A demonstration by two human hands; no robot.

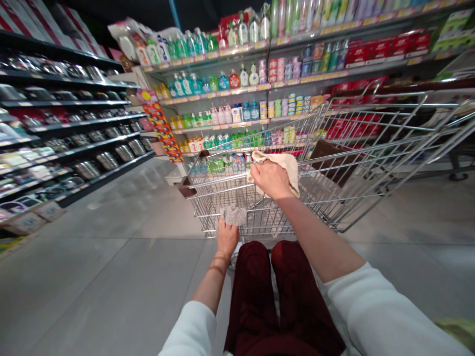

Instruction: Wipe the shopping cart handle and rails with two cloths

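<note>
A metal shopping cart (215,190) stands in front of my knees, its wire side facing me. My right hand (270,177) is closed on a cream cloth (291,165), which lies over the cart's upper side rail. Lower down, my left hand (227,238) is closed at the wire side, with a crumpled grey cloth (233,215) at its fingers. The left fingertips are partly hidden, so how they grip the grey cloth does not show fully. A brown corner piece (187,188) sits at the cart's left end.
More nested carts (408,128) extend to the right. Behind are shelves (222,126) of pump bottles, jars and boxes. Metal pots (106,160) fill dark shelves on the left. An orange-red hanging strip (162,129) marks the shelf end. Grey tiled floor (111,267) surrounds the cart.
</note>
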